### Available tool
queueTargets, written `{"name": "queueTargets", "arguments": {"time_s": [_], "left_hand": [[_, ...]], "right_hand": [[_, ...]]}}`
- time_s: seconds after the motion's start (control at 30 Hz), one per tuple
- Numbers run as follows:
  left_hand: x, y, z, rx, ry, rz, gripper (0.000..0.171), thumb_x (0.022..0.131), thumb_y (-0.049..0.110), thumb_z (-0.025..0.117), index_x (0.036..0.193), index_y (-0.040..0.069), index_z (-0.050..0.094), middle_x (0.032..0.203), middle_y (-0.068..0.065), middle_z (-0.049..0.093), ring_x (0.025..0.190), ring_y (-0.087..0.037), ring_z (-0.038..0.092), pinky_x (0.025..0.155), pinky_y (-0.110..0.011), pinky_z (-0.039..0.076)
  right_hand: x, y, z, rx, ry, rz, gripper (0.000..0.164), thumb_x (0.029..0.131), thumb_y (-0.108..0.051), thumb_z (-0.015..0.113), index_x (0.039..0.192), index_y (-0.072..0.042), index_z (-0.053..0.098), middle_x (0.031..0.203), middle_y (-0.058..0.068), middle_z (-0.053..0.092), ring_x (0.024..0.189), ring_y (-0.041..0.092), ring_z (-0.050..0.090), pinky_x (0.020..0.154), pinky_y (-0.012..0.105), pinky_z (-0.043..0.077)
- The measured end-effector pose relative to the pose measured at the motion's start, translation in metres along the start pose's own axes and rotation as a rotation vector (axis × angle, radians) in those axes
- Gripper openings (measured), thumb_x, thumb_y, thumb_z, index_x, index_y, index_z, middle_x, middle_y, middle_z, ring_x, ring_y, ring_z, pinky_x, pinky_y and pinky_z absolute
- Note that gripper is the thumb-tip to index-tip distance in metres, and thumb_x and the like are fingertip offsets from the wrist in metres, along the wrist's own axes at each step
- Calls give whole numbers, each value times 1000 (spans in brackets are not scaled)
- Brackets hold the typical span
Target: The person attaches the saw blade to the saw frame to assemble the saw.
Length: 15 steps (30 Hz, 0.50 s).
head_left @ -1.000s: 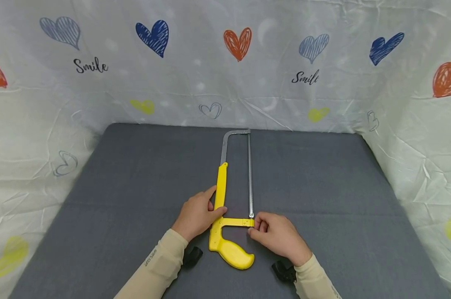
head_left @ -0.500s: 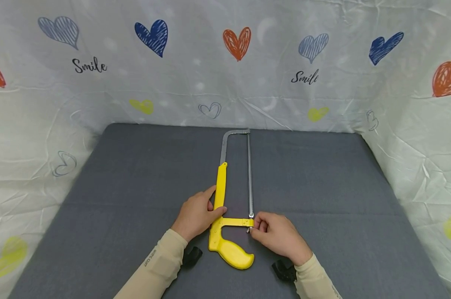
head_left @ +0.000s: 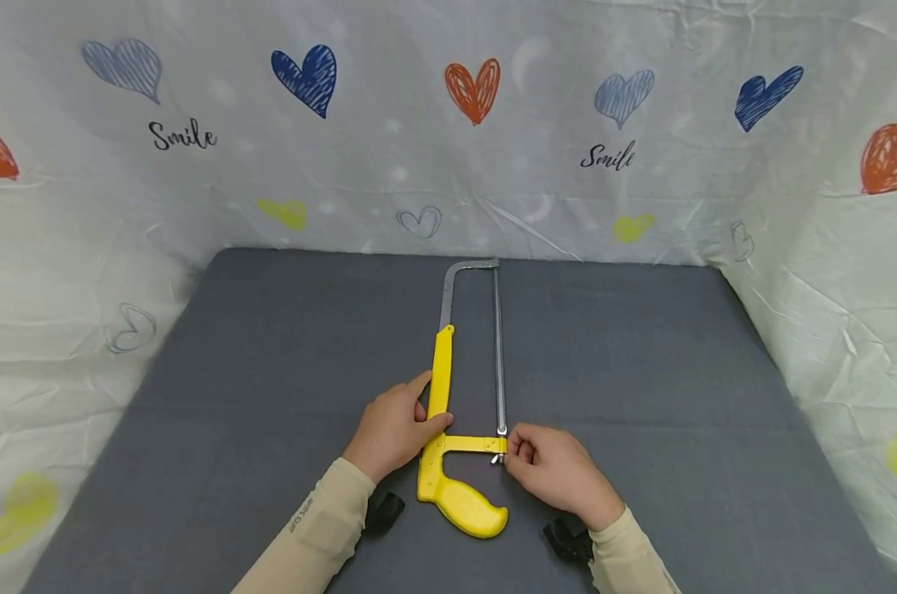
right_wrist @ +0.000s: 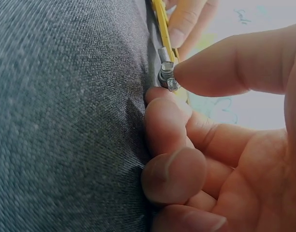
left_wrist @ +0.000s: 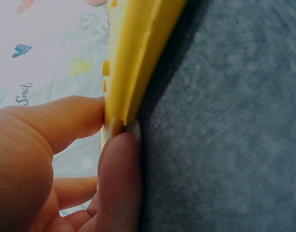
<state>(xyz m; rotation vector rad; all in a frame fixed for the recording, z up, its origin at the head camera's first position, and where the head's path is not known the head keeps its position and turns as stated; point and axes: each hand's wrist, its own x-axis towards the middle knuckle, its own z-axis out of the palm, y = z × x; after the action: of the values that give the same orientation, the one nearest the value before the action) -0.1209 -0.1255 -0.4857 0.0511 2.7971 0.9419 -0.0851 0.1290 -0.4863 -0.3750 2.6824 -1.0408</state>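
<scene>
Yellow-framed hacksaw [head_left: 440,371] lies flat on the dark grey tabletop [head_left: 285,346], about mid-table, its silver front arm towards the far edge and its grip [head_left: 472,510] nearest me. The blade [head_left: 499,355] runs down the right side to the short crossbar [head_left: 469,444]. My left hand [head_left: 392,429] pinches the frame just above the crossbar, thumb over the top, forefinger along the outer edge. My right hand [head_left: 559,470] is at the crossbar's right end, fingers curled, thumb and forefinger closed on the small metal wing nut [right_wrist: 167,75]. Beige sleeves [head_left: 307,528] on both arms; a black device [head_left: 384,513] under each wrist. White cloth [head_left: 389,157] printed with hearts and "Smile" hangs behind.
</scene>
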Motion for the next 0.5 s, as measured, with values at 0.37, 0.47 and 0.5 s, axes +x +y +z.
{"name": "queueTargets", "arguments": {"time_s": [0.37,0.47,0.5], "left_hand": [[0,0,3,-6,1,-14,82,94,38,85,163,10,49,85,-3,57,68,-16,51,59,-27,42],[1,0,3,-9,0,-17,82,94,39,85,163,11,49,85,-3,57,68,-17,51,58,-27,42],[1,0,3,-10,-1,-17,82,95,38,85,163,11,49,85,-3,57,68,-17,51,58,-27,42]], "right_hand": [[0,0,0,1,-7,7,16,95,-14,75,85,-24,68,65,-11,53,52,5,44,52,23,35],[0,0,0,2,-10,10,17,96,-14,76,85,-24,68,65,-11,52,52,4,44,51,23,35],[1,1,0,2,-12,9,17,96,-14,76,85,-24,68,65,-11,52,52,4,44,51,23,35]]}}
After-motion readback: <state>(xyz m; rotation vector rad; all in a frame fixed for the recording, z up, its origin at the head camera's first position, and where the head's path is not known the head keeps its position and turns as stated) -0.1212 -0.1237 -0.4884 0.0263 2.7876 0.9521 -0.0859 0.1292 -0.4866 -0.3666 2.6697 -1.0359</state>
